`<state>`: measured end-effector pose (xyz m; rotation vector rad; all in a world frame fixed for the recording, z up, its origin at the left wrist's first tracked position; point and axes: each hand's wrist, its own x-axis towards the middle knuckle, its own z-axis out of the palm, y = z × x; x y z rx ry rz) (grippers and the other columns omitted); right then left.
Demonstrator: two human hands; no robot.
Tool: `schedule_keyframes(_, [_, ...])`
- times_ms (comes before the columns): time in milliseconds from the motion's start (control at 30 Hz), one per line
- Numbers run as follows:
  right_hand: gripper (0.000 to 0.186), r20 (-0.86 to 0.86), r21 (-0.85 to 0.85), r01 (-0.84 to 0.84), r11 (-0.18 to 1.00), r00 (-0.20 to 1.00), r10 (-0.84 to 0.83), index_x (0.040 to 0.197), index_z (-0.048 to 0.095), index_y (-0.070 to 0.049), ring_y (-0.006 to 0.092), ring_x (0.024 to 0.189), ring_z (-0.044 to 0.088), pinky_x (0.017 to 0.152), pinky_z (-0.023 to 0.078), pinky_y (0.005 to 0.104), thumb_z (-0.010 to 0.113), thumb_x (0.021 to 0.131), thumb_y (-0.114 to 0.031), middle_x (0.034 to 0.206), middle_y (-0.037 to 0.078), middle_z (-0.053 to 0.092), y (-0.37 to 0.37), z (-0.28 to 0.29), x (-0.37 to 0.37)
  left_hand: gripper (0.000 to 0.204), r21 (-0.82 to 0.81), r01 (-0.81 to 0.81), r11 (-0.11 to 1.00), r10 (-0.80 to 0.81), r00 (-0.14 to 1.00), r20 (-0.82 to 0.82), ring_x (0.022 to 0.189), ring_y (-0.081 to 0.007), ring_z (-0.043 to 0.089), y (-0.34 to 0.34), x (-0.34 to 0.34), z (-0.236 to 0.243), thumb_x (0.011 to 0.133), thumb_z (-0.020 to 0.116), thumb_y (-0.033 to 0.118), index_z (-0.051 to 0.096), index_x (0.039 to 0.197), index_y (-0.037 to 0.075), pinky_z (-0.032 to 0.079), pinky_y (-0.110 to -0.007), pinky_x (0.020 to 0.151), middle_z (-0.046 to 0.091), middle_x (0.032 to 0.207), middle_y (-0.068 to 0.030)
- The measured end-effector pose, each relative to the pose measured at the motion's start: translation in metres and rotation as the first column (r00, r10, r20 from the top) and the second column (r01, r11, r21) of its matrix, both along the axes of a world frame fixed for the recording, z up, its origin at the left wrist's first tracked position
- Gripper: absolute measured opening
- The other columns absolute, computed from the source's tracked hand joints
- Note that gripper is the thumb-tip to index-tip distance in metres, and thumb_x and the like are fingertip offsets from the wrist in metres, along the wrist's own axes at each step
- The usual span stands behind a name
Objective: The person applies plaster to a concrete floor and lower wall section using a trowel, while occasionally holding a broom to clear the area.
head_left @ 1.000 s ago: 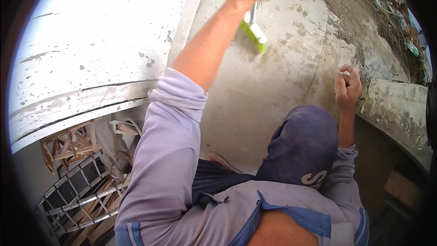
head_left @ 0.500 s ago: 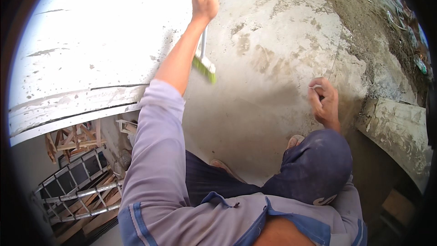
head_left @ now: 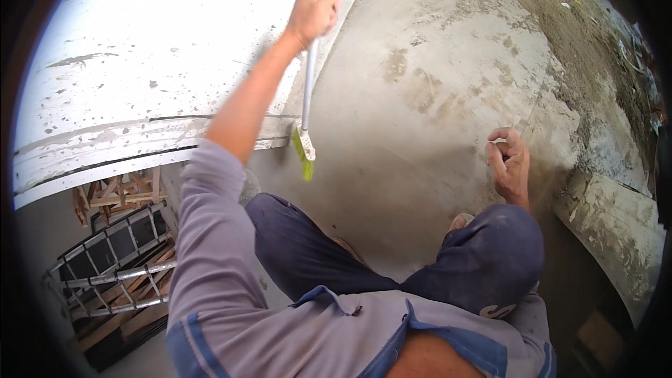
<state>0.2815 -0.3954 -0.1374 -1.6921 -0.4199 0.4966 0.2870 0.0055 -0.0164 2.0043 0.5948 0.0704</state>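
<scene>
My left hand, arm stretched far forward, is closed around the pale handle of a broom. The broom's small white head with green bristles hangs at the bottom of the handle, beside the end of a white ledge. Above my right knee, my right hand has its fingers curled in and the thumb near the index finger. Whether something small sits between those fingers cannot be made out. Under both hands lies a smooth grey cement floor, damp-looking and darker in the middle.
A white, cement-spattered surface fills the far left. Below it lie a metal ladder and wooden pieces. At right are a cement-smeared slab and a strip of loose dirt with litter. My knees are bent nearby.
The broom head has swung left and nearer to me, up to the ledge's end. My left knee has come into view. My right hand keeps its curled shape.
</scene>
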Motion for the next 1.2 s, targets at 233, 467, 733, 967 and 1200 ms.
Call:
schedule_keyframes(233, [0.008, -0.047, -0.009, 0.020, 1.000, 0.999, -0.021, 0.094, 0.054, -0.004, 0.0031, 0.051, 0.040, 0.047, 0.028, 0.0208, 0.053, 0.087, -0.004, 0.055, -0.003, 0.048, -0.008, -0.002, -0.008, 0.044, 0.185, -0.066, 0.981, -0.056, 0.807, 0.588, 0.036, -0.0082, 0.029, 0.056, 0.062, -0.031, 0.098, 0.044, 0.041, 0.042, 0.064, 0.013, 0.026, -0.025, 0.034, 0.030, 0.046, 0.0050])
schedule_keyframes(467, [0.017, 0.004, -0.123, -0.001, 0.992, 1.000, 0.001, 0.100, 0.054, -0.003, 0.0063, 0.052, 0.048, 0.048, 0.037, 0.0215, 0.057, 0.086, -0.010, 0.057, 0.000, 0.053, 0.010, 0.058, 0.008, 0.042, -0.254, 0.129, 0.958, 0.109, 0.659, 0.745, 0.036, -0.0081, 0.030, 0.021, 0.041, 0.121, 0.098, 0.043, 0.043, 0.044, 0.068, 0.013, 0.023, -0.024, 0.034, 0.033, 0.048, 0.0051])
schedule_keyframes(733, [0.034, -0.247, -0.255, -0.278, 0.926, 0.945, 0.215, 0.109, 0.046, -0.001, 0.0065, 0.057, 0.047, 0.056, 0.048, 0.0241, 0.066, 0.086, -0.015, 0.067, -0.004, 0.045, 0.128, 0.096, -0.020, 0.042, -0.212, 0.046, 0.976, 0.005, 0.972, 0.237, 0.038, -0.0066, 0.039, 0.036, -0.101, 0.008, 0.095, 0.045, 0.033, 0.052, 0.064, 0.006, 0.030, -0.024, 0.039, 0.039, 0.044, 0.0026])
schedule_keyframes(967, [0.027, -0.084, -0.119, 0.056, 0.991, 0.994, -0.066, 0.110, 0.053, 0.001, 0.0145, 0.063, 0.059, 0.057, 0.052, 0.0275, 0.061, 0.086, -0.009, 0.093, 0.008, 0.051, 0.142, -0.007, -0.084, 0.044, -0.030, -0.029, 0.999, 0.041, 0.614, 0.788, 0.040, -0.0067, 0.035, 0.075, -0.081, 0.030, 0.097, 0.046, 0.039, 0.046, 0.062, 0.011, 0.026, -0.025, 0.038, 0.040, 0.049, 0.0034])
schedule_keyframes(1200, [0.032, 0.182, -0.707, -0.198, 0.678, 0.876, 0.446, 0.114, 0.057, 0.000, 0.0286, 0.091, 0.062, 0.078, 0.049, 0.0362, 0.059, 0.084, -0.012, 0.106, 0.019, 0.058, 0.100, 0.004, -0.106, 0.042, 0.017, 0.172, 0.985, -0.095, 0.457, 0.884, 0.039, -0.0062, 0.031, 0.060, -0.119, 0.153, 0.099, 0.041, 0.041, 0.048, 0.070, 0.011, 0.026, -0.024, 0.036, 0.035, 0.049, 0.0058])
